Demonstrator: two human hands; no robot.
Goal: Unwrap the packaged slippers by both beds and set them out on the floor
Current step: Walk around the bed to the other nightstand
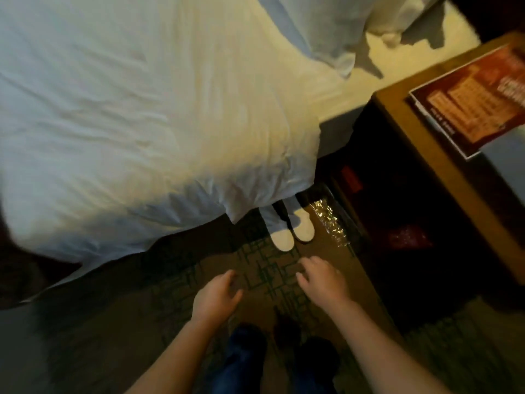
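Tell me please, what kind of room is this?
Probably a hotel bedroom. A bed with a white rumpled duvet stands beside a wooden bedside table carrying a red printed leaflet, and a pair of white disposable slippers lies on the patterned carpet.

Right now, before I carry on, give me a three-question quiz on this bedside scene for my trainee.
1. True or false: the pair of white slippers lies on the carpet, partly under the overhanging duvet.
2. Which side of the slippers is the crinkled clear wrapper on, as the camera sees it? A) left B) right C) on top of them
3. Fill in: the left hand and right hand are both ____, holding nothing.

Key: 1 true; 2 B; 3 open
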